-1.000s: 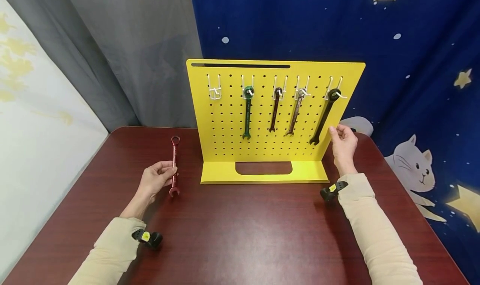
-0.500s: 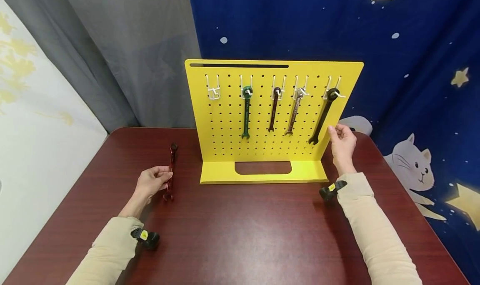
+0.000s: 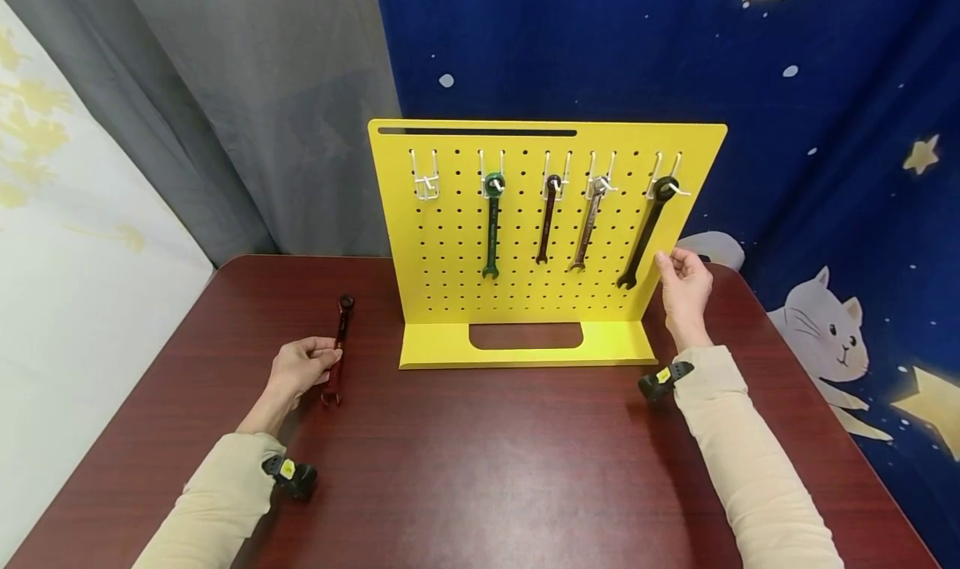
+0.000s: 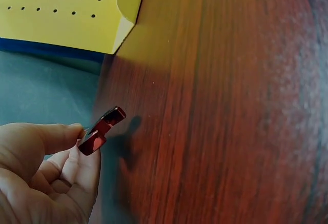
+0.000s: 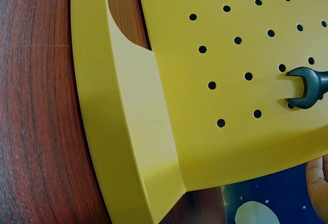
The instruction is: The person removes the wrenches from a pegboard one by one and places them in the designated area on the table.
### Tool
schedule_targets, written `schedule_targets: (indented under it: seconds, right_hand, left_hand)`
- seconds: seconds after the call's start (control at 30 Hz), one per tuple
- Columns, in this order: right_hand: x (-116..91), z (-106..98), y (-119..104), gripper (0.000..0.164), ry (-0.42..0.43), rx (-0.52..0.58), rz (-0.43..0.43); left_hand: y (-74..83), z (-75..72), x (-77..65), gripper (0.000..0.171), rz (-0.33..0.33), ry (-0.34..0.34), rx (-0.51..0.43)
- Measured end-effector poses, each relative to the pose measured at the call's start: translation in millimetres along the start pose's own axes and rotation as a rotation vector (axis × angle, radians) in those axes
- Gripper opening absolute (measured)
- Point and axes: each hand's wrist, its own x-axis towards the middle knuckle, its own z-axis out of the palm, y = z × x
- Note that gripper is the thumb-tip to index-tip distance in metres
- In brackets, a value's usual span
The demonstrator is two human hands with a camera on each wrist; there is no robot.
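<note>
In the head view my left hand (image 3: 303,367) pinches a red combination wrench (image 3: 340,348) near its middle, left of the yellow pegboard (image 3: 457,252). The ring end points away and the open end toward me. In the left wrist view, the red wrench (image 4: 102,131) shows its open end beyond my thumb and fingers. My right hand (image 3: 686,294) pinches the pegboard's right edge, its thumb near the black wrench (image 3: 643,240). Only a fingertip of that hand shows in the right wrist view. Green (image 3: 492,232), dark red (image 3: 548,223) and silver wrenches (image 3: 588,227) also hang there.
At the pegboard's upper left, a white hook (image 3: 427,187) bears no wrench. The board's base stands on the dark red-brown table (image 3: 480,469). Behind it hang a grey curtain (image 3: 300,136) and a blue one (image 3: 570,44) with stars.
The red wrench has moved slightly left and toward me with my left hand, and its ring end has turned, looking darker and narrower. My right hand stays at the board's edge.
</note>
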Motion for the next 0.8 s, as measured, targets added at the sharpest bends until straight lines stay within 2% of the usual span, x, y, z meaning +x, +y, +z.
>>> schedule_targets:
  seconds: [0.3, 0.8]
  right_hand:
    - [-2.8, 0.3, -2.5, 0.02, 0.005, 0.012, -0.05]
    - [-4.0, 0.9, -3.2, 0.021, 0.005, 0.0, -0.046]
  left_hand:
    - [-5.4, -0.1, 2.9, 0.034, 0.008, -0.001, 0.049]
    - [-7.1, -0.1, 5.3, 0.031, 0.032, 0.016, 0.132]
